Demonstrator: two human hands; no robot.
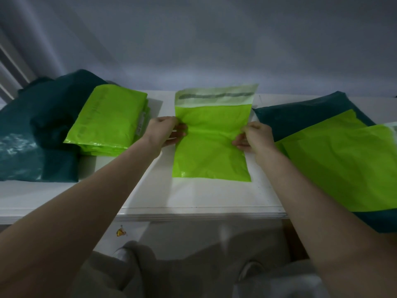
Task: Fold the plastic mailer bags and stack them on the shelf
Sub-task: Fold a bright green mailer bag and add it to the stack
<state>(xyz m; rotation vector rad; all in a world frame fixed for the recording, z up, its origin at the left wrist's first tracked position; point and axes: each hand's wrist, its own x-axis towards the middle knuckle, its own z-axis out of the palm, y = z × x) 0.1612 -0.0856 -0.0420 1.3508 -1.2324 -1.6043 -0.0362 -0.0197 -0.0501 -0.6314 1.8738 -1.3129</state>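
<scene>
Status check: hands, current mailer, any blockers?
Left hand and right hand pinch side edges of green mailer, flat on shelf, flap open. Folded green stack left. Nothing blocking.

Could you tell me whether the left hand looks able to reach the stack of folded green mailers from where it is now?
Probably yes. The left hand is pinching the left edge of the flat green mailer, and the stack of folded green mailers lies just to its left with nothing between them; it would need to let go first.

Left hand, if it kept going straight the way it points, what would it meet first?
The left hand points rightward, already gripping the flat lime-green plastic mailer bag; beyond it, probably the right hand on the opposite edge.
</scene>
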